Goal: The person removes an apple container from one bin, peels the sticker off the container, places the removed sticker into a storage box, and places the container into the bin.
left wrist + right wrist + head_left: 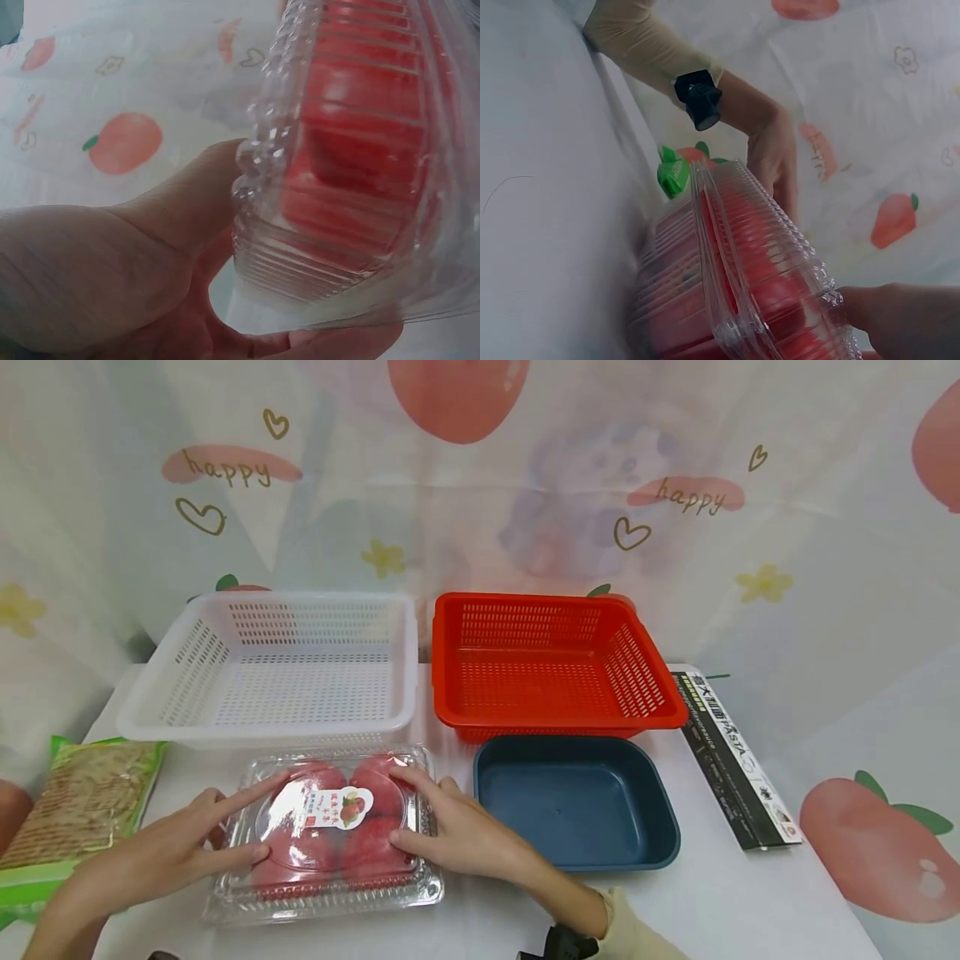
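partly hand-hidden red fruit (352, 847) in clamshell (322, 897)

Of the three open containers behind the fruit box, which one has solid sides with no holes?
The dark blue tray, right of the clear fruit box. The white basket and the red basket behind both have perforated walls and floors.
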The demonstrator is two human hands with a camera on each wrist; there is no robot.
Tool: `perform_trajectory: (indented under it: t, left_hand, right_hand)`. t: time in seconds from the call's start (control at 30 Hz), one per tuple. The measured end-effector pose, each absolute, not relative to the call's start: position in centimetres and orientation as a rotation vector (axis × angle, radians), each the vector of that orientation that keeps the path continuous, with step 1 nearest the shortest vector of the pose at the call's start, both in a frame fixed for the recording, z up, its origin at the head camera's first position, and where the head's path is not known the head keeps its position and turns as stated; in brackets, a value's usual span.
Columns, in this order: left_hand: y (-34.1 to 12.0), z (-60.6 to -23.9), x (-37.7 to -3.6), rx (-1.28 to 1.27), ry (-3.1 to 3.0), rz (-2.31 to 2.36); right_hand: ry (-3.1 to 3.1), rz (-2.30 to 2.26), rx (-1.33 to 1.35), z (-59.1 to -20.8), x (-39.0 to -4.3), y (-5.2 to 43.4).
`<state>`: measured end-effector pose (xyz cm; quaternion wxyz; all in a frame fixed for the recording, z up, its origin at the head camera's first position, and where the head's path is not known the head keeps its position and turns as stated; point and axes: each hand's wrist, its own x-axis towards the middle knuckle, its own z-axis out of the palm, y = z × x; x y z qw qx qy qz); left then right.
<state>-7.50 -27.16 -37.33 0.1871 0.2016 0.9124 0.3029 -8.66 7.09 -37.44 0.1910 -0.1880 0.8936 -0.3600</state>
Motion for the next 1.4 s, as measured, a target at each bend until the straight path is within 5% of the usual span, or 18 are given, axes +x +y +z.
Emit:
perform_trajectory:
  t: [0.67, 0.87, 1.1, 1.4]
  left_hand:
    - [-27.0, -37.4, -8.0, 0.547, 2.621, 0.831]
    - [-26.6, -37.3, -8.3, 0.630, 2.673, 0.898]
    - [-26.8, -37.8, -8.6, 0.646, 2.584, 0.992]
    - [-26.8, -37.9, -8.7, 0.636, 2.567, 1.004]
  right_hand:
    - [2.675, -0.631, -0.583, -37.4, -8.5, 6.3]
    - [2.934, -0.198, -0.993, -34.8, -8.6, 5.1]
    - [2.609, 0.046, -1.690, -33.0, -12.5, 0.9]
    - [2.331, 0.243, -1.718, -32.2, -15.4, -2.9]
